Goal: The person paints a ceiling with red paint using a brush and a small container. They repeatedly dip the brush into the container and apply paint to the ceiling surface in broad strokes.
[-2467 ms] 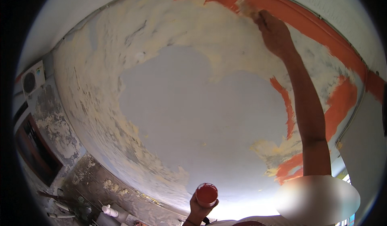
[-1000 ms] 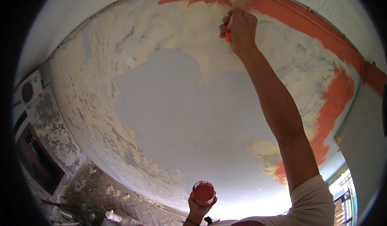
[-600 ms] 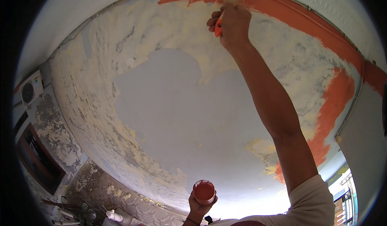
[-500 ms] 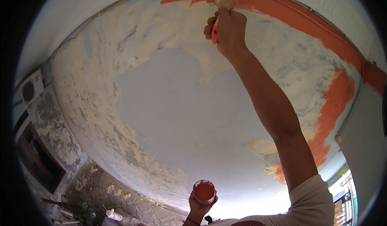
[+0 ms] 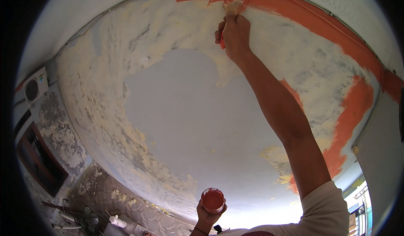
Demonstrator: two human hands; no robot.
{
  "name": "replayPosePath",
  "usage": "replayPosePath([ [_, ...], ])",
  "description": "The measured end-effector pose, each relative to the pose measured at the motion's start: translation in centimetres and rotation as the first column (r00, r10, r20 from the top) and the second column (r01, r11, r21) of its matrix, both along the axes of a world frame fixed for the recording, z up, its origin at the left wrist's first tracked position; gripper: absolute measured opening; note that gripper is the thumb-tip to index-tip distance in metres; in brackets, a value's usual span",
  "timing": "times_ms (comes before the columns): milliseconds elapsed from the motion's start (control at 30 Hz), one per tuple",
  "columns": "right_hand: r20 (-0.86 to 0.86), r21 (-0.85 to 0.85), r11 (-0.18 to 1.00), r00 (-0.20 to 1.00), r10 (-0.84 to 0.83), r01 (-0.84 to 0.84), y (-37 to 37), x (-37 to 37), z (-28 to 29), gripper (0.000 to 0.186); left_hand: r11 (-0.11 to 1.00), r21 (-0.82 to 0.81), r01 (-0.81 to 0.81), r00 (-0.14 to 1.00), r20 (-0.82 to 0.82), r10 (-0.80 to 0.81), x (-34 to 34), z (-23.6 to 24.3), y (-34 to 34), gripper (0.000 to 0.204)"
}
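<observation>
My right hand (image 5: 237,36) is raised high against the wall, its fingers wrapped round the handle of a flat paintbrush (image 5: 234,6). The bristles press on a band of orange paint (image 5: 286,6) along the wall's top edge. Low in the picture, my left hand (image 5: 205,218) holds a small round tub of red-orange paint (image 5: 213,200) from below, its open top facing up. The wall (image 5: 189,101) between them is grey in the middle, ringed by patchy cream and yellowish areas.
An orange strip (image 5: 355,105) runs down the wall at the right. A thin pipe or cable (image 5: 330,14) follows the top edge. At the left are an air-conditioner unit (image 5: 35,88), a dark-framed window (image 5: 42,160) and a white bottle (image 5: 118,221) among clutter.
My right hand and the brush have moved a little left along the wall's top edge. An orange patch beside my forearm now shows. My left hand keeps the tub in place.
</observation>
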State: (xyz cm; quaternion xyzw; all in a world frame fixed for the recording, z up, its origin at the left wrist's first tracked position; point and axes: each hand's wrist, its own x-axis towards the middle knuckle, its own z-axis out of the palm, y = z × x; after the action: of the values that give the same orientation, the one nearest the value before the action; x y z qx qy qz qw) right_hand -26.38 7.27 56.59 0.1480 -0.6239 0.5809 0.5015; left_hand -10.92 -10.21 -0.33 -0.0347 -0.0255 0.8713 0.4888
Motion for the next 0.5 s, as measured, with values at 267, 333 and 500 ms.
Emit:
replayPosePath([
  [267,-0.061,0.085,0.996,0.998,0.033,-0.028,-0.5,0.2,2.5,0.023,1.0,0.004,-0.001,0.999,0.04,0.001,-0.4,0.1,0.0,0.067],
  [333,-0.01,0.051,0.998,1.0,0.027,-0.026,-0.6,0.3,2.1,0.023,0.999,0.035,0.012,0.999,0.033,-0.013,-0.4,0.2,0.2,0.065],
  [500,-0.005,0.103,0.995,1.0,-0.011,0.011,-0.8,0.7,1.0,0.023,1.0,0.002,0.028,0.995,0.092,-0.028,-0.3,0.4,0.4,0.062],
])
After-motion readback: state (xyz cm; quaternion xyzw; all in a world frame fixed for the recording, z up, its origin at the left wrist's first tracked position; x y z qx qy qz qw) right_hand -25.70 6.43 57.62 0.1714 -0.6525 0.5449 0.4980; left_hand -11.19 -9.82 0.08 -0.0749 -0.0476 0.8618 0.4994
